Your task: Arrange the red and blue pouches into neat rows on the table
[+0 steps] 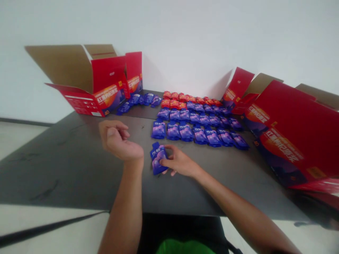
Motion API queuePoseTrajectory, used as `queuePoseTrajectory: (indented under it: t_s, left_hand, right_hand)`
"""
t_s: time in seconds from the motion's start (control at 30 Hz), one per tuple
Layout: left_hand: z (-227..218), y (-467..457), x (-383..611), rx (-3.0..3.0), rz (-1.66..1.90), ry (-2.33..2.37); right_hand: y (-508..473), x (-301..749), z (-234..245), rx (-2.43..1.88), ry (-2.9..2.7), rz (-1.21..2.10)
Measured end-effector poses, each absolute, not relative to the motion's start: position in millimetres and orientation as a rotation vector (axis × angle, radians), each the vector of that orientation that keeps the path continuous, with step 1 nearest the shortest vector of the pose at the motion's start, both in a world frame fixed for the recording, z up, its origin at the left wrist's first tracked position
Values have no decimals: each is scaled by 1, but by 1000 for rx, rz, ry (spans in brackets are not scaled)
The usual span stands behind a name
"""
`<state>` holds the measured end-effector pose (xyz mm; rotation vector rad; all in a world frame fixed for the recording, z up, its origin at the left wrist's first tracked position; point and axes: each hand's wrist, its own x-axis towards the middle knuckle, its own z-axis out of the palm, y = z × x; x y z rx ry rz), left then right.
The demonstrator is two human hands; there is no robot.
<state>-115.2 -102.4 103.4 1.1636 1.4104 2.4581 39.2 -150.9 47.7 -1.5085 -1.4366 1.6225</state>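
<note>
My right hand [178, 161] grips a purple spouted pouch [158, 159], thumb on its printed front and fingers behind, low over the front part of the dark table. To its left, my left hand [118, 140] is raised above the table with its fingers curled in, and nothing shows in it. Beyond both hands lie rows of similar pouches, among them a purple pouch [159, 129] at the left end of the nearest row. Red-orange pouches [174, 103] fill the rear rows.
An open red carton [108, 88] stands at the back left, flaps spread. Beside it lies a loose heap of purple pouches [148, 98]. More open red cartons [293, 130] crowd the right side. A white wall [180, 42] rises behind the table [79, 169].
</note>
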Motion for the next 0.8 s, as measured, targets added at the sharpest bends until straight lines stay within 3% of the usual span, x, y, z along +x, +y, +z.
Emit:
queuePoseTrajectory:
  t_s: [0.27, 0.8]
  left_hand:
    - [103, -108, -115, 1259, 2348, 1519]
    - [101, -108, -112, 1261, 2354, 1475]
  right_hand:
    - [-159, 37, 37, -1575, -1631, 1456]
    - [-170, 26, 40, -1798, -2119, 806]
